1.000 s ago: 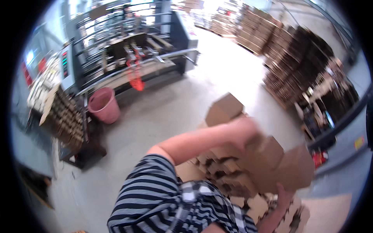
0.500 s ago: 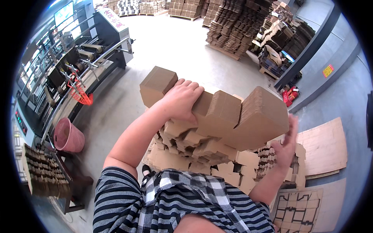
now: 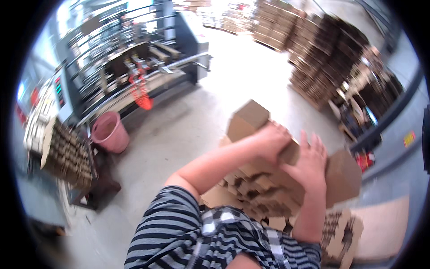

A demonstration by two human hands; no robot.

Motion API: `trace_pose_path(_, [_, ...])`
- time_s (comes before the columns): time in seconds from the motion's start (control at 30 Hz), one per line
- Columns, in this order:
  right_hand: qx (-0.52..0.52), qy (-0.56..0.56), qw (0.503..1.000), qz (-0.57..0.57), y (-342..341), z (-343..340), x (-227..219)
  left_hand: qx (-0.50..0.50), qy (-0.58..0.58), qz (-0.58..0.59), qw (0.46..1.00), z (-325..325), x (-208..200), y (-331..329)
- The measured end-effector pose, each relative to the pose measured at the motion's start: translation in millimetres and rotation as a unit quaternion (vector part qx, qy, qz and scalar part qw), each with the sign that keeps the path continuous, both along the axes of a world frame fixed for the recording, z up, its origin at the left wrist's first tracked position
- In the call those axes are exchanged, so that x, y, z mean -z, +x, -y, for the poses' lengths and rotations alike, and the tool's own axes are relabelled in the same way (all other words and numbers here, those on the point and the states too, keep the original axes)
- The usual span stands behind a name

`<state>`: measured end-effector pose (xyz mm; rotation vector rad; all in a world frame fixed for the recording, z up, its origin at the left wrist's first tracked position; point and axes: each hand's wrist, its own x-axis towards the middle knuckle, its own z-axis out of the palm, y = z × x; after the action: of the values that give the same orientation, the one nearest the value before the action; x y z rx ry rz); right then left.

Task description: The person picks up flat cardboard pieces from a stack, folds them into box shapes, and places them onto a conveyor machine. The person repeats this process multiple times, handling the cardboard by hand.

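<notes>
A thick bundle of flat brown die-cut cardboard blanks (image 3: 344,177) stands on edge in front of me, its outline stepped along the top. My left hand (image 3: 272,142) is closed over the notch in its upper edge, beside the raised left block. Close to its right, my right hand (image 3: 310,163) lies against the middle of the bundle with fingers stretched upward and thumb out to the side. Both hands are slightly blurred. Below the bundle, between it and my body, are more cut cardboard blanks (image 3: 251,190), partly hidden by my forearms.
A large machine (image 3: 134,67) with a coiled orange hose stands at the left. Nearer are a pink bucket (image 3: 110,134) and a stand holding cardboard blanks (image 3: 67,154). Tall cardboard stacks (image 3: 327,58) rise at the back right. A pale flat board (image 3: 380,228) lies at the lower right.
The view has turned left, so the surroundings sit farther right. My right hand has moved from the bundle's right end to its middle, near my left hand, which keeps its hold.
</notes>
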<state>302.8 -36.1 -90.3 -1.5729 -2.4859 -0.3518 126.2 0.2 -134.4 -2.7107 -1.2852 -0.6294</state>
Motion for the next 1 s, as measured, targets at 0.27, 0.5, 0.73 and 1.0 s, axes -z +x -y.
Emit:
trace_pose_path(0.27, [0.013, -0.071, 0.997, 0.015, 1, 2, -8, 0.000, -0.072, 0.005, 0.997, -3, 8, 8])
trace_pose_path(0.5, [-0.012, -0.072, 0.997, 0.000, 2, 7, -7, -0.037, -0.078, 0.010, 0.996, 20, -7, 4])
trace_pose_path(0.73, [-0.114, 0.136, 0.981, -0.080, 17, 10, -29, -0.095, 0.213, 0.012, 0.972, 30, -46, 14])
trace_pose_path(1.0, [-0.233, 0.371, 0.864, -0.246, 14, -43, -58, 0.027, 0.399, 0.105, 0.911, 76, -110, 26])
